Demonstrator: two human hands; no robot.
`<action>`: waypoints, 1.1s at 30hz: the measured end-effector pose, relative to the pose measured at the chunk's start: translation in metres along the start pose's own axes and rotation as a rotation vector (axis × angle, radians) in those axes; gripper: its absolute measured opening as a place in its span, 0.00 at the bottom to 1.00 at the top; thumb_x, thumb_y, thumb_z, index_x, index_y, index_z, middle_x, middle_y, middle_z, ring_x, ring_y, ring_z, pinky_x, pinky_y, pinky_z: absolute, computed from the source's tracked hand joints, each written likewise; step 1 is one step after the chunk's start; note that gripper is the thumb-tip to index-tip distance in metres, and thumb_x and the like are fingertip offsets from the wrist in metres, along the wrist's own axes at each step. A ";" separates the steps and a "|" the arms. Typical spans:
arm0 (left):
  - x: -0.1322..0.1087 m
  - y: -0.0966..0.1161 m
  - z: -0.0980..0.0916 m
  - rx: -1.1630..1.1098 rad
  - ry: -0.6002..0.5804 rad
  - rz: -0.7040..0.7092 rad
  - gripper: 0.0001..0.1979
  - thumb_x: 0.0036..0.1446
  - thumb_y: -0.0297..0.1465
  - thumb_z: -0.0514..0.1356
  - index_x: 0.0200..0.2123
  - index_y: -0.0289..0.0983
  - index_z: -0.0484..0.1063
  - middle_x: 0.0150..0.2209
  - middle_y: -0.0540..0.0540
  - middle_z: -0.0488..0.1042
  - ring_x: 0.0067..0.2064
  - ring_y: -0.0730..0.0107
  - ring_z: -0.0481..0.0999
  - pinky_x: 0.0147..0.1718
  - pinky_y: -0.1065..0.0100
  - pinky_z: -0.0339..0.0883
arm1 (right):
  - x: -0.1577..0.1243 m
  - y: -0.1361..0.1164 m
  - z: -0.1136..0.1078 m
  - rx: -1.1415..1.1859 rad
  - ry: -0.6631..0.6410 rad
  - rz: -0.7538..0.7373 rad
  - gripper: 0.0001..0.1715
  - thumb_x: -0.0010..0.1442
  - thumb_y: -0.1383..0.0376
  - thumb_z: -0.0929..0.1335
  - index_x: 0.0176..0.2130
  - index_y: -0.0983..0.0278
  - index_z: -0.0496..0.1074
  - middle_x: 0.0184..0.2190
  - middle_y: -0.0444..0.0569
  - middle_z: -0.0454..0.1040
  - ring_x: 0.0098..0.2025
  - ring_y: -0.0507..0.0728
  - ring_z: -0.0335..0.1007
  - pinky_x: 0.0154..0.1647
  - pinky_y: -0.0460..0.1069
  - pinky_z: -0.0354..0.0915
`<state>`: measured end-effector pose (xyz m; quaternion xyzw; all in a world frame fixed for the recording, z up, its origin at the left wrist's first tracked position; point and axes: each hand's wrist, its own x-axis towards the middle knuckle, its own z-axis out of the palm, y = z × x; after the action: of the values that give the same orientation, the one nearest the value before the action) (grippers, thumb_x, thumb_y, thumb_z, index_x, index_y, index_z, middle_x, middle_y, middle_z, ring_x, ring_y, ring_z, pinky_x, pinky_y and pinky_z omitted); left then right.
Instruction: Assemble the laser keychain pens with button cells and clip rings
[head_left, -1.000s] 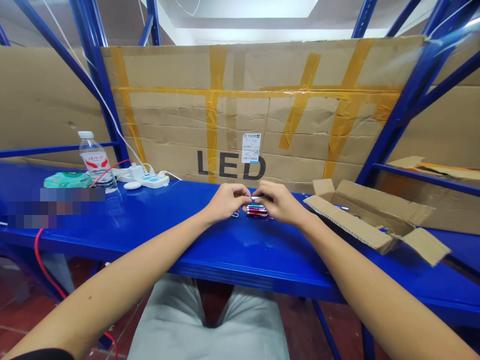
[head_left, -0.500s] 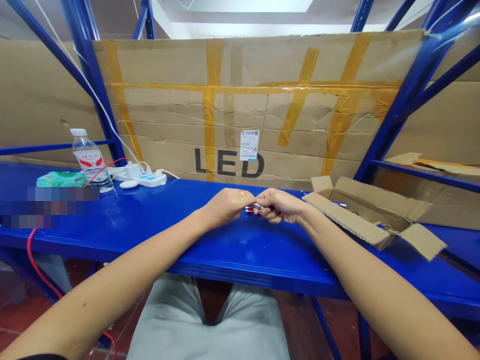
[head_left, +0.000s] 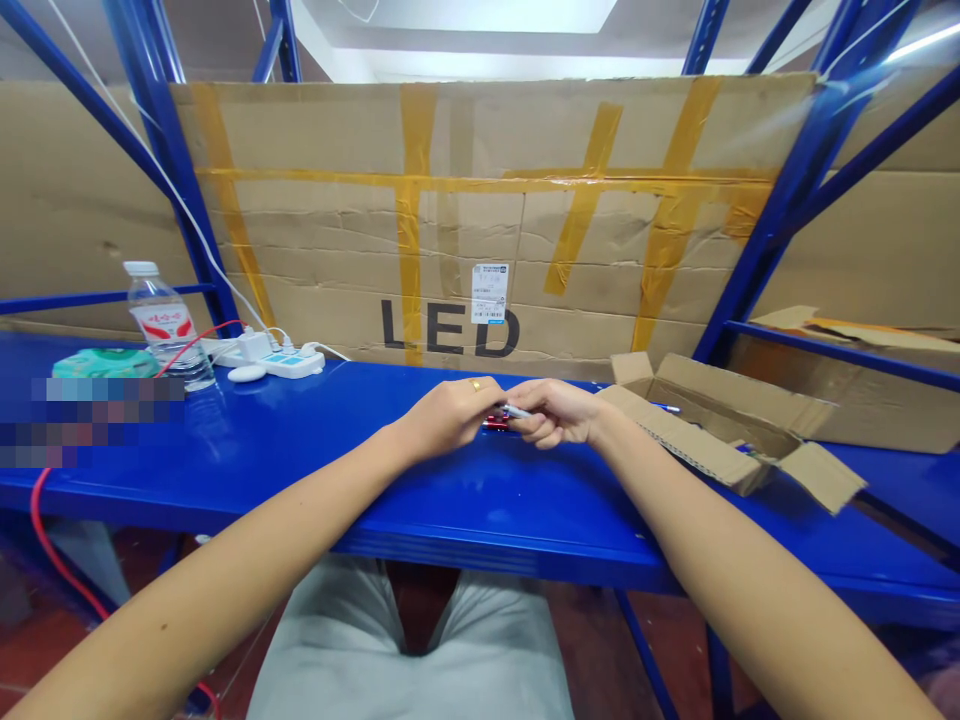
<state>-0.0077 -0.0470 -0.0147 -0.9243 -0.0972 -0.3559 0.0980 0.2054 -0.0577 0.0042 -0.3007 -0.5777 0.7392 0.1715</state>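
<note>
My left hand (head_left: 450,415) and my right hand (head_left: 559,412) meet above the blue table, fingertips nearly touching. Pinched in my right fingers is a slim silver-white pen (head_left: 517,411), which points toward the left hand. Shiny red pen barrels (head_left: 496,424) show just below it, between the two hands. My left hand is closed, and its curled fingers are mostly hidden behind its back; it seems to grip the red-barrelled end. How many pens there are cannot be made out.
An open cardboard box (head_left: 720,445) with a few pens inside stands right. At left are a water bottle (head_left: 169,330), a green packet (head_left: 105,362) and a white power strip (head_left: 289,362) with cables. A large taped carton (head_left: 322,240) and blue posts rise behind the table (head_left: 300,450).
More of the silver-white pen shows between my fingers now. Both hands stay together in nearly the same place; the whole view has shifted slightly.
</note>
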 end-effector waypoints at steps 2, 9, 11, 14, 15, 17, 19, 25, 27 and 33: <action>0.000 -0.002 -0.002 -0.073 0.002 -0.082 0.07 0.63 0.25 0.51 0.39 0.35 0.69 0.35 0.44 0.75 0.36 0.71 0.73 0.36 0.70 0.66 | 0.001 -0.001 0.000 -0.034 0.038 -0.010 0.06 0.62 0.66 0.62 0.32 0.64 0.61 0.16 0.35 0.49 0.16 0.44 0.33 0.13 0.38 0.42; 0.000 -0.013 -0.018 -0.131 -0.288 -0.317 0.02 0.55 0.26 0.56 0.31 0.36 0.69 0.30 0.48 0.73 0.31 0.71 0.70 0.33 0.70 0.62 | -0.001 -0.002 -0.001 -0.413 0.326 0.071 0.10 0.58 0.62 0.65 0.29 0.65 0.65 0.19 0.40 0.58 0.16 0.45 0.44 0.14 0.41 0.44; -0.001 -0.013 -0.019 -0.147 -0.455 -0.345 0.02 0.52 0.25 0.56 0.28 0.36 0.68 0.28 0.49 0.72 0.29 0.72 0.69 0.30 0.70 0.61 | 0.000 -0.001 0.003 -0.664 0.403 0.158 0.09 0.56 0.61 0.67 0.30 0.65 0.68 0.20 0.42 0.62 0.17 0.46 0.51 0.16 0.43 0.48; -0.002 -0.009 -0.017 -0.169 -0.607 -0.380 0.02 0.49 0.25 0.56 0.28 0.37 0.68 0.27 0.49 0.72 0.28 0.71 0.68 0.28 0.70 0.60 | 0.007 0.001 0.012 -1.036 0.429 0.263 0.09 0.54 0.60 0.68 0.31 0.64 0.71 0.21 0.44 0.66 0.19 0.50 0.58 0.19 0.46 0.54; -0.001 -0.007 -0.016 -0.174 -0.633 -0.387 0.02 0.49 0.26 0.56 0.28 0.37 0.68 0.28 0.49 0.72 0.28 0.71 0.68 0.28 0.70 0.60 | 0.009 0.001 0.016 -1.141 0.429 0.270 0.09 0.53 0.60 0.69 0.30 0.64 0.72 0.21 0.44 0.68 0.20 0.51 0.60 0.21 0.47 0.54; 0.000 -0.004 -0.014 -0.173 -0.666 -0.390 0.02 0.48 0.26 0.56 0.28 0.37 0.67 0.28 0.48 0.73 0.28 0.71 0.69 0.28 0.70 0.60 | 0.015 0.001 0.024 -1.296 0.446 0.253 0.08 0.51 0.61 0.69 0.29 0.64 0.72 0.23 0.45 0.70 0.23 0.52 0.62 0.23 0.47 0.55; 0.001 -0.002 -0.012 -0.166 -0.677 -0.393 0.02 0.48 0.25 0.56 0.28 0.37 0.67 0.29 0.48 0.73 0.28 0.70 0.69 0.28 0.69 0.59 | 0.018 -0.001 0.030 -1.356 0.458 0.244 0.06 0.50 0.63 0.69 0.29 0.64 0.72 0.25 0.46 0.73 0.26 0.53 0.65 0.25 0.47 0.56; 0.000 -0.001 -0.010 -0.152 -0.683 -0.438 0.04 0.49 0.26 0.55 0.30 0.38 0.69 0.30 0.47 0.74 0.28 0.69 0.69 0.27 0.69 0.59 | 0.013 -0.006 0.029 -1.381 0.485 0.261 0.09 0.52 0.61 0.69 0.31 0.64 0.75 0.27 0.48 0.75 0.29 0.55 0.68 0.28 0.47 0.57; 0.000 -0.002 -0.011 -0.145 -0.687 -0.457 0.05 0.50 0.26 0.55 0.31 0.38 0.69 0.30 0.47 0.74 0.29 0.69 0.69 0.27 0.69 0.59 | 0.005 -0.008 0.024 -1.333 0.507 0.233 0.09 0.54 0.61 0.68 0.32 0.65 0.74 0.27 0.48 0.75 0.28 0.54 0.68 0.28 0.47 0.58; 0.000 -0.006 -0.016 -0.139 -0.611 -0.462 0.04 0.52 0.28 0.56 0.32 0.37 0.70 0.30 0.48 0.74 0.29 0.70 0.69 0.28 0.70 0.58 | -0.012 -0.013 0.009 -1.030 0.482 0.114 0.08 0.58 0.63 0.65 0.33 0.65 0.70 0.25 0.47 0.72 0.23 0.51 0.66 0.24 0.46 0.60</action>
<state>-0.0190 -0.0452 -0.0023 -0.9458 -0.3034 -0.0826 -0.0811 0.2076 -0.0687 0.0208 -0.5364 -0.7908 0.2809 0.0899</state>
